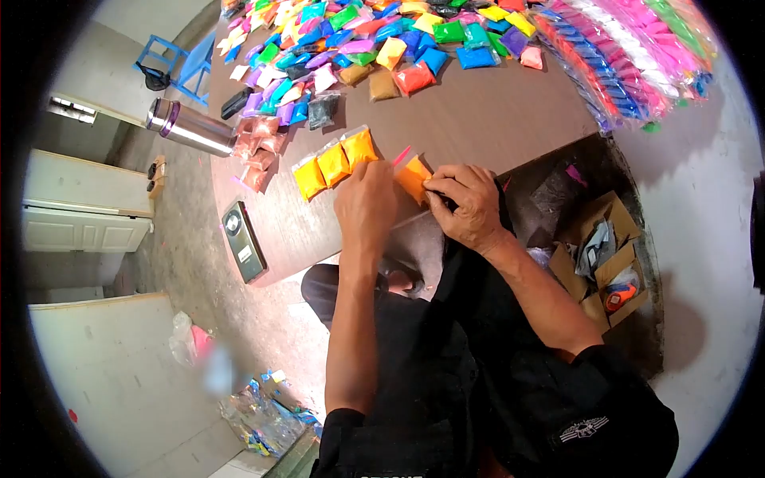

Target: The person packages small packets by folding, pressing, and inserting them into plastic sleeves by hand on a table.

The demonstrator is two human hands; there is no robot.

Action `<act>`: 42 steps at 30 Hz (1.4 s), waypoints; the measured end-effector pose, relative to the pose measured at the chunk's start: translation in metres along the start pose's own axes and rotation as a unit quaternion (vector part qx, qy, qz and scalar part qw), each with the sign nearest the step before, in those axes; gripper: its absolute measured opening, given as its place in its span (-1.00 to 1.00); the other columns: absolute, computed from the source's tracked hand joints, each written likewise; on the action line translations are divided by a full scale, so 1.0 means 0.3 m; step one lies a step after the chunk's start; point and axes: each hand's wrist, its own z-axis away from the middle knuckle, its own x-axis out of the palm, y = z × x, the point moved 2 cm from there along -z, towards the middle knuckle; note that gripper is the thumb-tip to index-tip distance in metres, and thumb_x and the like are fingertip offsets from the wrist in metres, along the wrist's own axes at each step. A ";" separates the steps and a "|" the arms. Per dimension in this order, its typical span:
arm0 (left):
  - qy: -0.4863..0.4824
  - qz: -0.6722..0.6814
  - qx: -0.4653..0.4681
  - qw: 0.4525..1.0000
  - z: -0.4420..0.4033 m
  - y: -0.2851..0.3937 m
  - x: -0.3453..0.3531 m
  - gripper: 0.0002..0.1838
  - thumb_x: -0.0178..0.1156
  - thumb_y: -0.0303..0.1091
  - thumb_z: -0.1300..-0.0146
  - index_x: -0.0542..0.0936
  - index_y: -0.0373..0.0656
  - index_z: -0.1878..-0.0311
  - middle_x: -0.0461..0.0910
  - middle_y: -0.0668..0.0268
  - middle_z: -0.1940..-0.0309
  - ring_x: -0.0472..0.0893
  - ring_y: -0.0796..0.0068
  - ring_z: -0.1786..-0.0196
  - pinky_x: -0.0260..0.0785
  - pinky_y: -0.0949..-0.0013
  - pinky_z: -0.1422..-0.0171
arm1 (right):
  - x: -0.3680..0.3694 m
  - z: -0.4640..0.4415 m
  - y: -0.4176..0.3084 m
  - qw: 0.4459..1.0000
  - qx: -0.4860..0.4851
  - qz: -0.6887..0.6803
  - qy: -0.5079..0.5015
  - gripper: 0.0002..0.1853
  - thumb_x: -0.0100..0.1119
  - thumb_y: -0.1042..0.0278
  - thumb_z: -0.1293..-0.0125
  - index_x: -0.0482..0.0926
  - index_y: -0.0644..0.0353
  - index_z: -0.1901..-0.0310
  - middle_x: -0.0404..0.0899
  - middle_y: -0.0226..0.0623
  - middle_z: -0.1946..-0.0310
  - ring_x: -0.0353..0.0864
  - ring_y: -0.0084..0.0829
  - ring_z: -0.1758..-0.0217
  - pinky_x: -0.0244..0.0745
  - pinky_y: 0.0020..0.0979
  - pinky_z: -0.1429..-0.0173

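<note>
The right hand (466,203) has its thumb and first finger almost closed, pinching the edge of a small orange packet (412,178). Its other fingers are bent. The packet is between the two hands, tilted, over the near edge of the brown table (470,111). The left hand (365,203) is curled up at the other side of the packet. Its fingertips are hidden, so I can't tell if it has hold of anything. A thin pink strip (402,156) sticks up between the hands, at the top of the packet.

Three yellow-orange packets (334,164) lie in a row just past the left hand and to its left. Past them is a black packet (323,111). Farther to the left of the left hand are some pinkish-brown packets (259,145), with a shiny silver flask (195,130) by them. A flat, dark gadget (244,241) with a round part lies on the table to the left of the left hand.

Well past both hands is a big pile of little packets (382,44) in lots of colors. Far past the right hand, to its right, are long clear bags (629,60) full of bright things. Lower down, to the right of the right hand, is an open cardboard box (566,269) with things inside.
</note>
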 end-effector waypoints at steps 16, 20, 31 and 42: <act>0.063 0.082 -0.090 0.991 0.154 0.016 0.014 -0.94 0.35 -0.46 -0.36 0.68 -0.23 0.22 0.71 0.01 0.33 0.73 -0.07 0.28 0.58 0.10 0.16 | 0.014 -0.109 0.031 0.994 0.002 -0.034 -0.107 -0.75 0.38 0.42 -0.25 0.78 0.14 0.03 0.70 -0.24 0.12 0.68 -0.14 0.07 0.62 -0.20 -0.04; 0.068 0.083 -0.082 0.991 0.135 -0.014 -0.023 -0.93 0.35 -0.47 -0.35 0.67 -0.25 0.22 0.71 0.03 0.34 0.73 -0.04 0.30 0.58 0.13 0.17 | 0.026 -0.108 0.029 0.994 -0.003 -0.027 -0.106 -0.75 0.41 0.39 -0.24 0.79 0.10 0.04 0.66 -0.27 0.21 0.66 -0.17 0.13 0.61 -0.21 0.02; 0.077 0.123 -0.074 0.987 0.181 0.005 0.002 -0.94 0.35 -0.53 -0.33 0.64 -0.28 0.24 0.70 0.00 0.37 0.74 0.03 0.34 0.58 0.16 0.20 | 0.050 -0.085 0.031 0.999 -0.011 -0.002 -0.047 -0.92 0.43 0.41 -0.26 0.76 0.13 0.22 0.65 -0.33 0.34 0.65 -0.20 0.25 0.58 -0.22 0.16; 0.091 0.138 -0.109 0.980 0.180 0.013 -0.022 -0.93 0.36 -0.52 -0.31 0.64 -0.27 0.24 0.70 0.02 0.40 0.73 0.00 0.35 0.57 0.18 0.21 | 0.056 -0.083 0.030 0.999 0.003 0.000 -0.039 -0.89 0.49 0.39 -0.22 0.71 0.15 0.32 0.65 -0.32 0.37 0.65 -0.20 0.29 0.55 -0.21 0.19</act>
